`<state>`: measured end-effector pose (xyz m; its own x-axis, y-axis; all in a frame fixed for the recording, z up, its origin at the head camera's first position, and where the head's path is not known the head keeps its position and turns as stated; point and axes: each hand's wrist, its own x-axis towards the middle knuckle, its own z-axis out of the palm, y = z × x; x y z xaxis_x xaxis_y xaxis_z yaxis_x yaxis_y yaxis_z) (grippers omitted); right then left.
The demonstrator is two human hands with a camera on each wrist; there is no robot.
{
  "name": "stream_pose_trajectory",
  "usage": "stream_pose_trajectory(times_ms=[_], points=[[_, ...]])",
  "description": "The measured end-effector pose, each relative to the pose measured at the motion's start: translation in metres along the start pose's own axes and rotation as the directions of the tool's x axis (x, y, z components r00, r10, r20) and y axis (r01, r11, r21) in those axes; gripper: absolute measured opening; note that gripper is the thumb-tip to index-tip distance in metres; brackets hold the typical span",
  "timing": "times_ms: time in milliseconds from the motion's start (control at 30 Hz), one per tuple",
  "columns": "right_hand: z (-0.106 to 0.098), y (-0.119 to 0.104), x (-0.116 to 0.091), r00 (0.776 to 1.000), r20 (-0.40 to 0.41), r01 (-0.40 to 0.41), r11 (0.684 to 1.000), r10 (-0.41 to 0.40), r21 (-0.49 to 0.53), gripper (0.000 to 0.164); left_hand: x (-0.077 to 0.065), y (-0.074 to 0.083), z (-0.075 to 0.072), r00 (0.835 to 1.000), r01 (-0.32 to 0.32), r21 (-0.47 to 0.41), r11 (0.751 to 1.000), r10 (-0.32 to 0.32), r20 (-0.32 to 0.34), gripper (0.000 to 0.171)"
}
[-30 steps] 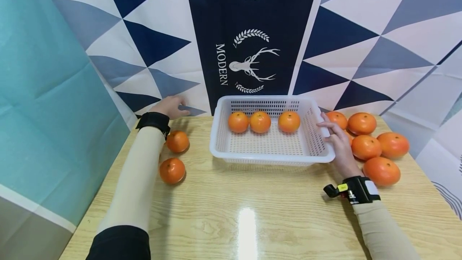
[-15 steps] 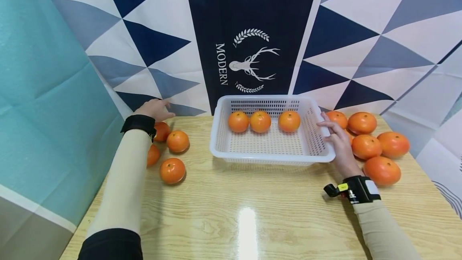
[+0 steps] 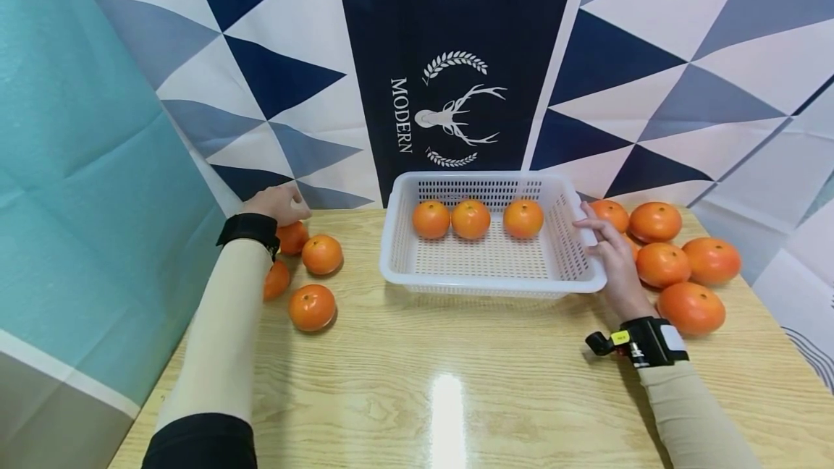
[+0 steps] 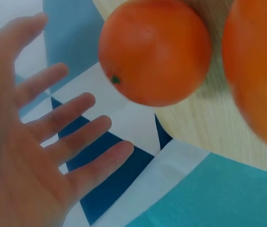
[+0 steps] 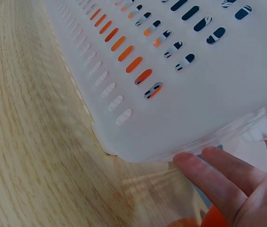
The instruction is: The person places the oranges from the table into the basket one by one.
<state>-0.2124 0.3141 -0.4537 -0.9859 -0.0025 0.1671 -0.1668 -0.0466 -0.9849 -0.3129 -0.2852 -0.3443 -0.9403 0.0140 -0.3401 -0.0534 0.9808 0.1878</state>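
Note:
My left hand (image 3: 276, 205) hovers at the back left of the table, just behind an orange (image 4: 155, 52). In the left wrist view its fingers are spread and fairly straight, with a gap between them and that orange. Several oranges lie around it, one (image 3: 322, 255) beside it and another (image 3: 313, 307) nearer the front. My right hand (image 3: 615, 259) rests at the right end of a white plastic basket (image 3: 491, 284), fingers reaching to its rim. Close up, two extended fingertips (image 5: 188, 163) meet the basket's outer wall. Three oranges (image 3: 470, 219) sit in a row inside.
To the right of my right hand, several more oranges (image 3: 663, 265) lie grouped on the wooden table (image 3: 365, 382). A patterned cloth (image 3: 313, 93) hangs behind the table's back edge, and a teal cloth (image 3: 98, 187) borders the left side.
My left hand has moved left and slightly down from the wall to above the back-left oranges, uncovering two of them. My right hand and the basket stay put.

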Motion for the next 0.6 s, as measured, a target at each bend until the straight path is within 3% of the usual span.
stream_pose_trajectory(times_ms=[433,600], points=[[0.0,-0.001,0.0,1.0,-0.01,0.006,1.0,-0.006,-0.024,0.051,0.002,-0.005,0.023,0.992,0.083,-0.044,0.996,-0.078,0.096,0.074],[0.0,-0.001,-0.001,1.0,-0.008,0.004,1.0,-0.005,-0.031,0.051,-0.004,-0.008,0.03,0.994,0.066,-0.063,0.996,-0.06,0.093,0.074]])
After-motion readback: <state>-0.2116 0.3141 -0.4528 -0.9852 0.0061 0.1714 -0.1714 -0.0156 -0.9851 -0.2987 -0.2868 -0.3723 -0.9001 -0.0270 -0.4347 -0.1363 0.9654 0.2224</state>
